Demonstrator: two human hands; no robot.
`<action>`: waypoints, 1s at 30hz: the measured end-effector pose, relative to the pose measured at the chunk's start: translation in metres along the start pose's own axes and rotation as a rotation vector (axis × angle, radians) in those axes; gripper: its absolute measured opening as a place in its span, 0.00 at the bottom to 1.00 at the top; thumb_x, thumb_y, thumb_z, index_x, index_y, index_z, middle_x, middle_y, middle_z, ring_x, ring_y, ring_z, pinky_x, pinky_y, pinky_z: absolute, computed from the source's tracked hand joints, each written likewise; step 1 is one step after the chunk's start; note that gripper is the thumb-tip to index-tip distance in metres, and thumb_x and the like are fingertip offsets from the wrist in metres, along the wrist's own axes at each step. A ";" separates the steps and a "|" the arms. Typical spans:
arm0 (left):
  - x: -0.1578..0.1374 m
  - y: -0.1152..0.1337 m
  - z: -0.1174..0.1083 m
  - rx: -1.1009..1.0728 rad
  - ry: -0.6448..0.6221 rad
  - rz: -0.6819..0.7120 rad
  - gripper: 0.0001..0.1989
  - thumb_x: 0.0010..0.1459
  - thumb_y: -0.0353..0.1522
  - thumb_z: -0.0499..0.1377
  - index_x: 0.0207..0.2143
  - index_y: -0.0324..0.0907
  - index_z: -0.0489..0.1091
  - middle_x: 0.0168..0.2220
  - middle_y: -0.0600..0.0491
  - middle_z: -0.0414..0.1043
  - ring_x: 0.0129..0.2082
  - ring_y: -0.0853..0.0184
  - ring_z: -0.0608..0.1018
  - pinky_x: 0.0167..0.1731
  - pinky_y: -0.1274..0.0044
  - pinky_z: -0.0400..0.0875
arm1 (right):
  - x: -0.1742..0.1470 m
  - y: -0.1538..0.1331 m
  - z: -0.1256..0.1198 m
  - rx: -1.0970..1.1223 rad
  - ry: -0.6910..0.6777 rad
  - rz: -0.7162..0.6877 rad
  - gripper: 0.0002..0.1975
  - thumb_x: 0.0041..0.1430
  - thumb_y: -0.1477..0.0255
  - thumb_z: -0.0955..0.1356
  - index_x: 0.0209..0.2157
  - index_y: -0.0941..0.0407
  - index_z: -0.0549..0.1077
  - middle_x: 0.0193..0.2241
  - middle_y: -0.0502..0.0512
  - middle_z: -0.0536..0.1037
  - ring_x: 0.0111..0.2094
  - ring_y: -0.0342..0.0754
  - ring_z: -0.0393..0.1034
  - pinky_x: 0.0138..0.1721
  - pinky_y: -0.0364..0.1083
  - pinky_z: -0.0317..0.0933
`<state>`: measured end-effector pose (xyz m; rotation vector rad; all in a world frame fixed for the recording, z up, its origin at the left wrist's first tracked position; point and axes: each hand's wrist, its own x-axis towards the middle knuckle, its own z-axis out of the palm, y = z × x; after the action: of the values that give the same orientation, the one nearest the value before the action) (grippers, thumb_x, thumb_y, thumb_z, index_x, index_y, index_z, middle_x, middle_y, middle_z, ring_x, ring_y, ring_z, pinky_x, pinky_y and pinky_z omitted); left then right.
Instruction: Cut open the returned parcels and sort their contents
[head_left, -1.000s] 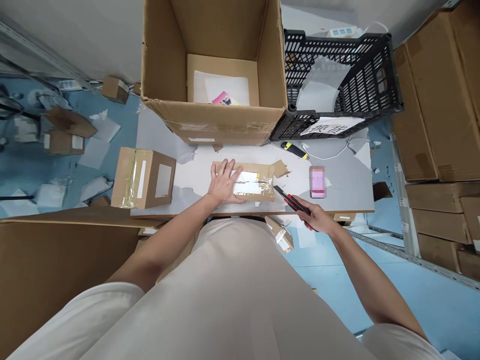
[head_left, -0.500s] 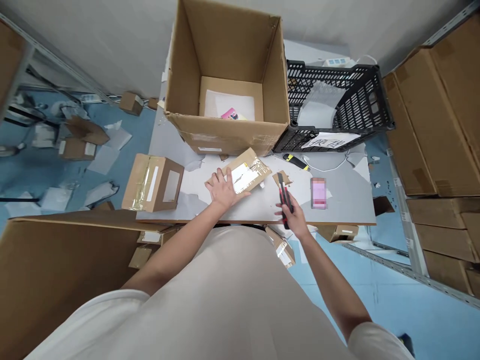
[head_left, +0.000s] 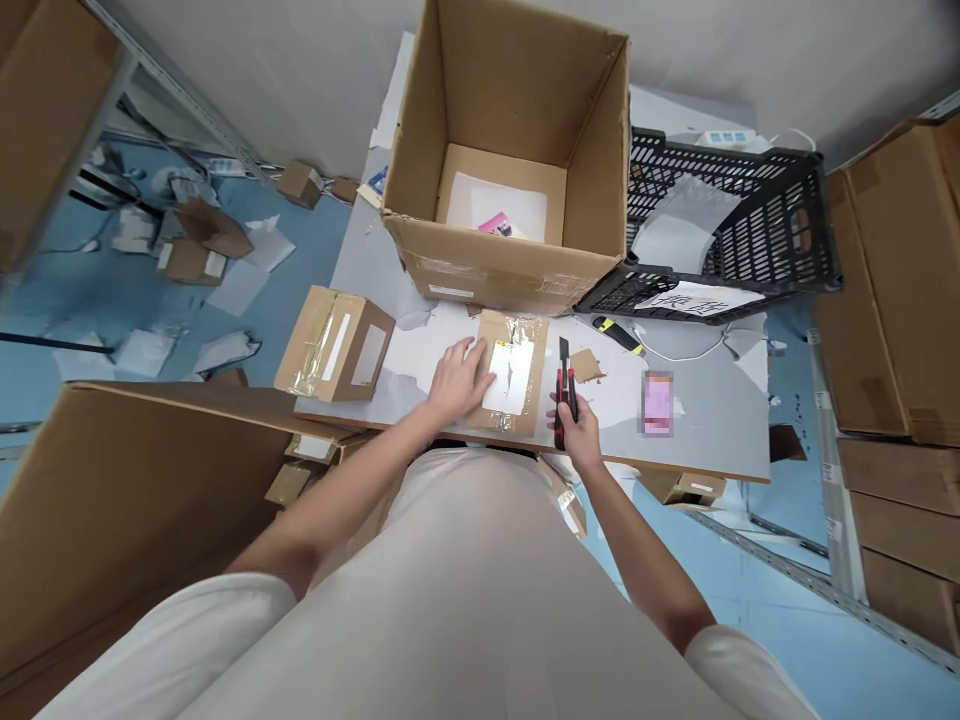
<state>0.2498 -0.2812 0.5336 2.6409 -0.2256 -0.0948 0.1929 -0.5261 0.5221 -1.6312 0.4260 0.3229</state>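
Observation:
A flat cardboard parcel (head_left: 531,400) with shiny clear tape and a torn white label lies on the table in front of me. My left hand (head_left: 457,382) rests on its left side, fingers stretched out and not gripping. Just right of the parcel, my right hand (head_left: 577,428) is wrapped round a red and black utility knife (head_left: 567,392). The knife's dark blade is out and points away from me. A torn scrap of cardboard (head_left: 587,366) lies beside the blade.
Behind the parcel stands a large open carton (head_left: 502,275) with papers inside. A black plastic crate (head_left: 735,290) adjoins it. A taped box (head_left: 337,345) sits at the left. A yellow and black cutter (head_left: 619,335) and a pink phone-like item (head_left: 658,404) lie at the right.
The parcel has turned from slanted to nearly square with the table edge and come closer to me. My left hand has shifted along its left side. The knife stays in my right hand.

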 end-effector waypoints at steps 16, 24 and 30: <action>0.022 -0.039 -0.032 0.168 -0.298 -0.528 0.33 0.51 0.58 0.49 0.36 0.38 0.74 0.35 0.39 0.76 0.40 0.50 0.77 0.36 0.68 0.69 | 0.040 -0.012 0.003 0.188 0.089 -0.021 0.24 0.55 0.49 0.62 0.47 0.50 0.60 0.43 0.54 0.74 0.43 0.46 0.72 0.39 0.47 0.69; -0.019 -0.024 -0.015 0.140 -0.038 -0.208 0.43 0.52 0.54 0.52 0.61 0.35 0.56 0.60 0.34 0.59 0.60 0.48 0.63 0.54 0.62 0.60 | 0.048 -0.022 -0.042 -0.151 -0.021 -0.022 0.33 0.52 0.51 0.65 0.55 0.55 0.61 0.37 0.55 0.75 0.21 0.40 0.67 0.22 0.43 0.64; 0.019 -0.006 -0.009 0.226 -0.222 0.159 0.65 0.30 0.58 0.65 0.65 0.36 0.46 0.67 0.34 0.38 0.66 0.39 0.41 0.60 0.50 0.33 | -0.004 -0.010 -0.059 -0.254 -0.132 0.104 0.37 0.57 0.56 0.63 0.65 0.47 0.50 0.32 0.49 0.73 0.17 0.38 0.64 0.19 0.42 0.64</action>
<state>0.2707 -0.2754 0.5387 2.8222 -0.5491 -0.3283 0.1910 -0.5840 0.5390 -1.8251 0.3817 0.5792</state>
